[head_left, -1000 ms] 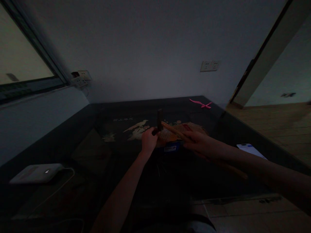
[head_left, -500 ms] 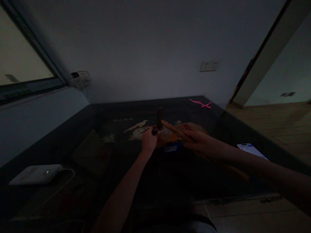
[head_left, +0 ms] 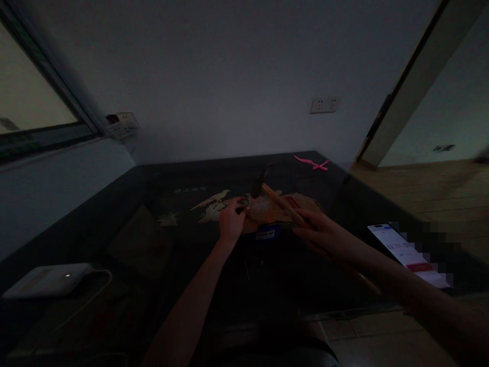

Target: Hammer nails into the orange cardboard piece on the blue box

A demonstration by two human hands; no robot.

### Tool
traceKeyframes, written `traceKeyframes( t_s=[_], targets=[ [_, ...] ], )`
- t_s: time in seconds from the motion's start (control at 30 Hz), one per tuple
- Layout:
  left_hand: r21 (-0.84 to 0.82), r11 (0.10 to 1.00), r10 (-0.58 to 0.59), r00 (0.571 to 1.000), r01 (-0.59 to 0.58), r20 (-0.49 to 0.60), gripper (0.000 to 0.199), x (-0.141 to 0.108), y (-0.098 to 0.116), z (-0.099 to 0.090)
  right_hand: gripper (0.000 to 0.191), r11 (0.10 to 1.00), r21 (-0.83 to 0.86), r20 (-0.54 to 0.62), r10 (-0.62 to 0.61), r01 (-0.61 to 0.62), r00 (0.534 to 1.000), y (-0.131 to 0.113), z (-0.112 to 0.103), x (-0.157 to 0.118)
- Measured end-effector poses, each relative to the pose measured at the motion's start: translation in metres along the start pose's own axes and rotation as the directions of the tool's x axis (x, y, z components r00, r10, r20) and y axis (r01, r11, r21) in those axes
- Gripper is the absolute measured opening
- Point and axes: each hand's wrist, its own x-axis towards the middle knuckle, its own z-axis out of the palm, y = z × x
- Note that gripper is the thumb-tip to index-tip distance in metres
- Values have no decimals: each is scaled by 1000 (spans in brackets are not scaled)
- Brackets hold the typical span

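Note:
My right hand [head_left: 321, 232] is wrapped round the wooden handle of a hammer [head_left: 280, 201]. The dark hammer head points up and left, close beside my left hand. My left hand [head_left: 232, 219] rests at the left end of an orange and tan patterned bag [head_left: 263, 210], its thumb and fingers curled together. Whatever lies between those fingers is too dark to make out. A blue label [head_left: 267, 233] shows at the bag's near edge. All of this is on the dark tabletop [head_left: 214, 285].
A white device [head_left: 49, 280] with a cable lies at the left. At the right is a lit phone [head_left: 408, 255]. A pink ribbon [head_left: 313, 163] lies near the back edge. Wall sockets [head_left: 324, 105] are behind the table.
The hammer head has tilted and shifted slightly right, away from my left fingers. The view has shifted a little, and more of the phone shows.

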Motion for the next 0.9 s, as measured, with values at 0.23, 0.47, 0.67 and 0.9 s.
traceKeyframes(
  t_s=[0.23,0.47,0.67,0.9],
  targets=[
    [28,999,44,999,-44,14,24,2,3,-3,46,982,190,-171,35,-2,985,58,5,-14],
    [-101,994,61,993,-51,99,29,11,7,-16,46,938,342,-153,1,52,988,82,11,-11],
    [35,982,187,980,-185,-67,23,-9,24,-59,44,898,426,-193,-32,113,981,93,15,-17],
    [127,849,387,767,-513,512,17,-74,6,-71,39,875,468,-246,-2,121,969,97,14,-21]
  ],
)
